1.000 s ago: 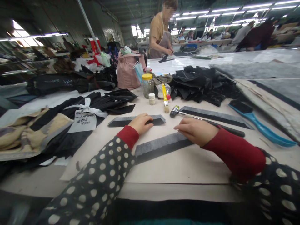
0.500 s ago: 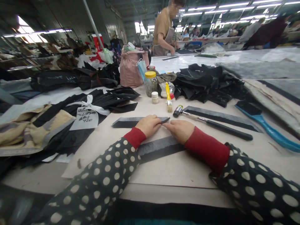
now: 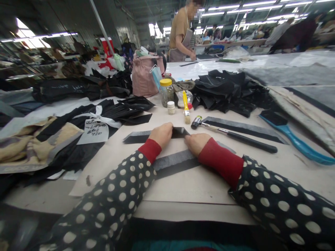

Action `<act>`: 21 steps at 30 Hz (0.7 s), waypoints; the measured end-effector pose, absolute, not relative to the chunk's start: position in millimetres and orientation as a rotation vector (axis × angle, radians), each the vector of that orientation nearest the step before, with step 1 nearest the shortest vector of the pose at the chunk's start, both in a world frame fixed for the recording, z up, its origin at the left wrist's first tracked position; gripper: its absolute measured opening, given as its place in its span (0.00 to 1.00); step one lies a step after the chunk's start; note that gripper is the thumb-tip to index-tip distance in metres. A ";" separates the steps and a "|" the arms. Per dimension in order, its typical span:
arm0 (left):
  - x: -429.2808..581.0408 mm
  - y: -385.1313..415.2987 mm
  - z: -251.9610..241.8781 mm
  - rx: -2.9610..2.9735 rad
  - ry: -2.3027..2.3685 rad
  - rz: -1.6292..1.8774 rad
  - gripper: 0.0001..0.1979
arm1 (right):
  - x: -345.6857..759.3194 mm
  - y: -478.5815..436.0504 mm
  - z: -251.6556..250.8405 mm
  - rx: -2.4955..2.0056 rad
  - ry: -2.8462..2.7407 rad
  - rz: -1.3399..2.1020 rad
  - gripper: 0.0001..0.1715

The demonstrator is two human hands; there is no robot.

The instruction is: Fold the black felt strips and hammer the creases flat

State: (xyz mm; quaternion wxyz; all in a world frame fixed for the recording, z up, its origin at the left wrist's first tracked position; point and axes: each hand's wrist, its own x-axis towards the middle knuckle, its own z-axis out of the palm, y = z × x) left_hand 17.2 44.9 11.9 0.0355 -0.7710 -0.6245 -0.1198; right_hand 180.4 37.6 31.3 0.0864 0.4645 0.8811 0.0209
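Note:
My left hand point(image 3: 162, 135) is closed, fingers pinching one side of a black strip point(image 3: 180, 131) raised a little above the board. On its other side my right hand point(image 3: 196, 143) pinches the same strip, so a short span shows between them. Left of my left hand, a grey-and-black piece point(image 3: 136, 137) lies flat; whether it joins the held strip is hidden. Another grey-and-black strip point(image 3: 178, 163) lies slanted below my hands. A hammer point(image 3: 232, 136) with a black handle rests to the right of my right hand.
Beyond my hands stand a yellow-handled brush point(image 3: 186, 104), a small white bottle point(image 3: 171, 108) and a yellow-lidded jar point(image 3: 166, 93). A blue-handled brush point(image 3: 295, 136) lies right. Black pieces point(image 3: 225, 92) are heaped behind; a tied bundle point(image 3: 125, 113) lies left. A co-worker point(image 3: 180, 35) stands across the table.
My hands have moved slightly apart, and the strip between them now shows a wider black face. A grey strip end has come into sight beside my right wrist.

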 end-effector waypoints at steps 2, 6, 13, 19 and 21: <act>11.5 47.1 12.7 -2.240 -2.043 -0.412 0.11 | 181.4 38.5 32.6 1.379 2.625 0.057 0.21; 5.7 45.4 11.6 -2.222 -2.031 -0.389 0.12 | 185.8 40.6 31.9 1.297 2.765 0.151 0.22; 10.0 46.9 7.8 -2.251 -2.017 -0.536 0.11 | 176.0 48.9 16.1 0.991 3.088 0.103 0.22; -64.5 52.7 42.5 -1.601 -2.281 -1.755 0.07 | 173.2 54.0 9.2 1.022 3.081 0.084 0.23; -107.7 35.7 68.0 -1.304 -2.320 -1.974 0.07 | 174.0 53.3 10.3 1.034 3.074 0.093 0.23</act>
